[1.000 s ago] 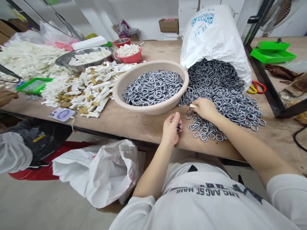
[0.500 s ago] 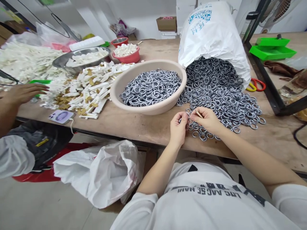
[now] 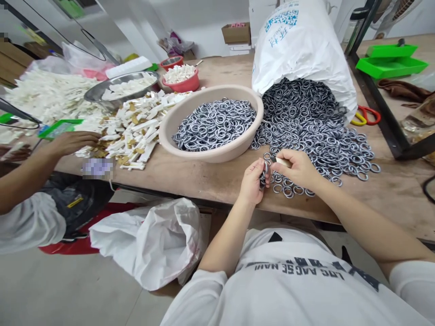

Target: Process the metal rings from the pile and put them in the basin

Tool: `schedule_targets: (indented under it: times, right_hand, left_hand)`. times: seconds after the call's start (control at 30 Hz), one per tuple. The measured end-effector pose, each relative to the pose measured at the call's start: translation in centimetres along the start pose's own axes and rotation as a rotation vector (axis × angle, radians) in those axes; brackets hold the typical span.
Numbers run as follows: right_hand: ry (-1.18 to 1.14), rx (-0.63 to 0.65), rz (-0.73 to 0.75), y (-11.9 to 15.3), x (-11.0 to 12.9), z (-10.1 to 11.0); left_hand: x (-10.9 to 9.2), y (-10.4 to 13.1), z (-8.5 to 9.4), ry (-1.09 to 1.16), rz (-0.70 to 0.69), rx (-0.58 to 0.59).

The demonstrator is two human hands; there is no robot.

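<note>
At left, a co-worker's hand [image 3: 73,142] is at some white pieces [image 3: 136,129]. A beige basin [image 3: 167,139] of grey rings [image 3: 215,124] stands on the surface [image 3: 190,181]. Next, the left hand [image 3: 252,182] — its grip curled around several dark rings [image 3: 266,168] — then the right hand [image 3: 296,166], its grip pinching a small pale piece [image 3: 283,162] near them. A loose heap [image 3: 316,140] spreads from a white sack [image 3: 302,54].

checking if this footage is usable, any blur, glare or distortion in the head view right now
Head view, centre: left hand and right hand fairly sharp, small glints on the rings; head view, upper right: shadow inside the white bag; head view, left: a pixelated patch hides detail, the white pile looks soft; head view, edges: apparent wide-angle stretching.
</note>
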State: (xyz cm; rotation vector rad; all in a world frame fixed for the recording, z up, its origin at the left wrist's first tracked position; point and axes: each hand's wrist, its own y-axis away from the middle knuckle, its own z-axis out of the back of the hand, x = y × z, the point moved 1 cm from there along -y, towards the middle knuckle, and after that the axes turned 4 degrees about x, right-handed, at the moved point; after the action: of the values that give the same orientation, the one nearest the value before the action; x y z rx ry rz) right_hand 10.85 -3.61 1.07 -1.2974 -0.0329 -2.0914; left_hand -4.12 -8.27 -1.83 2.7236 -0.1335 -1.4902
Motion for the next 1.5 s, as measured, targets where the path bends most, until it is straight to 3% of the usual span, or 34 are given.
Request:
schedule_targets:
  times: [0.07, 0.17, 0.5, 0.57, 0.67, 0.73, 0.8, 0.87, 1.03, 1.1, 1.17, 1.23, 1.33, 1.43, 1.5]
  right_hand:
    - [0.209, 0.040, 0.074, 0.5, 0.5, 0.2]
    - [0.317, 0.089, 0.097, 1.0, 1.0, 0.1]
    - [0.333, 0.143, 0.062, 1.2, 1.5, 0.3]
    - [0.302, 0.104, 0.017, 0.9, 0.8, 0.6]
    - [0.252, -0.067, -0.092, 0.3, -0.8, 1.5]
    - [0.183, -0.172, -0.131, -0.1, -1.8, 2.0]
    - [0.132, -0.239, -0.141, -0.3, -2.4, 2.2]
    - [0.160, -0.271, -0.141, -0.4, -2.7, 2.0]
    - [0.369, -0.292, -0.165, -0.2, -2.7, 1.6]
    - [0.461, -0.298, -0.182, -0.2, -2.8, 1.8]
    - [0.561, -0.300, -0.193, -0.2, -2.9, 2.1]
    - [0.653, -0.297, -0.202, -0.4, -2.8, 2.3]
    - [0.751, -0.281, -0.220, -0.8, -2.5, 2.4]
    - [0.815, -0.292, -0.248, -1.2, -2.3, 2.7]
    - [0.848, -0.331, -0.285, -1.3, -2.4, 3.3]
  left_hand:
    - [-0.2, 0.1, 0.0, 0.002, 0.008, -0.012]
    - [-0.2, 0.2, -0.1, -0.002, 0.029, -0.032]
    - [0.1, 0.4, -0.3, -0.013, 0.025, -0.027]
    - [0.3, 0.7, -0.2, -0.035, 0.033, 0.039]
    - [0.4, 1.4, -0.2, -0.082, 0.058, 0.139]
    - [0.0, 1.8, -0.2, -0.099, 0.043, 0.101]
    - [-1.5, 1.9, -0.3, -0.131, -0.028, 0.015]
    - [-4.2, 1.3, -0.7, -0.209, -0.173, -0.046]
    - [-13.7, -3.8, -0.1, -0.617, -0.679, -0.252]
    - [-16.3, -6.5, 0.9, -0.889, -0.763, -0.343]
    - [-17.5, -8.6, 1.7, -1.121, -0.751, -0.380]
    - [-17.1, -9.5, 1.6, -1.248, -0.716, -0.379]
    - [-14.3, -8.5, -0.6, -1.319, -0.778, -0.276]
    - [-9.9, -6.5, -3.4, -1.351, -0.878, 0.003]
    - [-6.8, -6.1, -4.2, -1.370, -0.894, 0.180]
